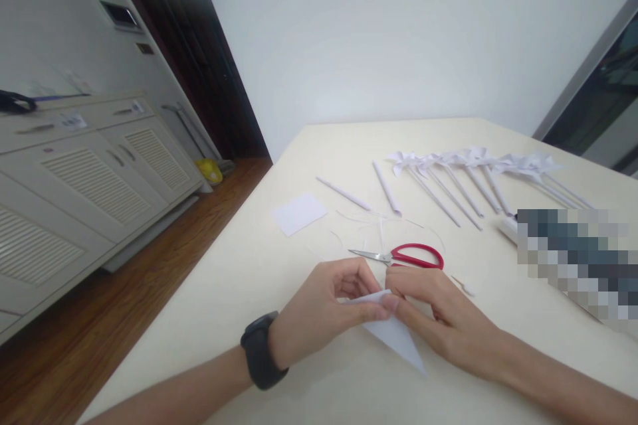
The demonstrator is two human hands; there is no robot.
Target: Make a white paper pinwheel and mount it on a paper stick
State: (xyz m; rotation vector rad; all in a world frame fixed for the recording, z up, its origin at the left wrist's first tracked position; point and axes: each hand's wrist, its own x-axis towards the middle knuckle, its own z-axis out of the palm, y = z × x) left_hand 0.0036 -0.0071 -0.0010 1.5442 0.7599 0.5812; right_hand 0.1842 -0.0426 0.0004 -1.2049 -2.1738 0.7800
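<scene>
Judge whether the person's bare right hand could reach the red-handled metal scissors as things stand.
Probably yes: the scissors lie just beyond the right hand, with nothing visible covering the upper red loop. That hand pinches pointed white paper, though, so might need to let go.

Soft, even light brightens the white wall and cream desk, leaving faint shadows; the dark brown door is dim. Wide-angle distortion tilts the white louvred cabinet at left. Coarse blue-grey pixels mask a strip at right. The folded white paper between the fingers looks slightly soft.
</scene>
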